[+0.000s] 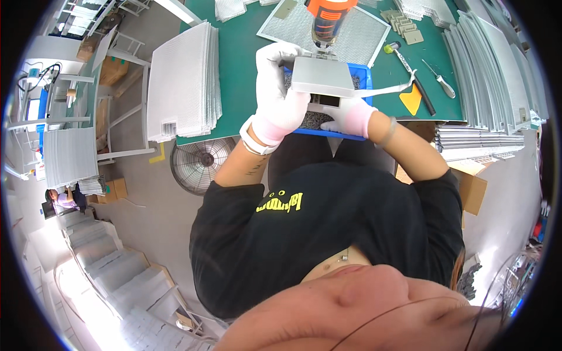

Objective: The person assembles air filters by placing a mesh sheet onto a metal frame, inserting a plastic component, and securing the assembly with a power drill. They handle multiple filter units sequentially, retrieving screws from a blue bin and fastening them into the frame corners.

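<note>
A grey box-shaped metal part (323, 75), with a dark slot on its near side, is held above a blue bin (365, 77) of small dark metal pieces. My left hand (276, 96), in a white glove with a pink cuff, is closed around the part's left side, its fingers reaching to the far edge. My right hand (351, 117), gloved alike, grips the near right underside, its fingers partly hidden by the part. Just beyond, the tip of an orange and black power driver (329, 23) meets small metal fittings at the part's far edge. A white strip (386, 90) sticks out to the right.
On the green table (237, 52) lie a mesh panel (369, 38), a hammer (417, 79), a screwdriver (439, 79), a yellow scraper (411, 102) and several small metal plates (410, 32). Panel stacks (181, 82) stand left and right (483, 70). A floor fan (202, 164) is below left.
</note>
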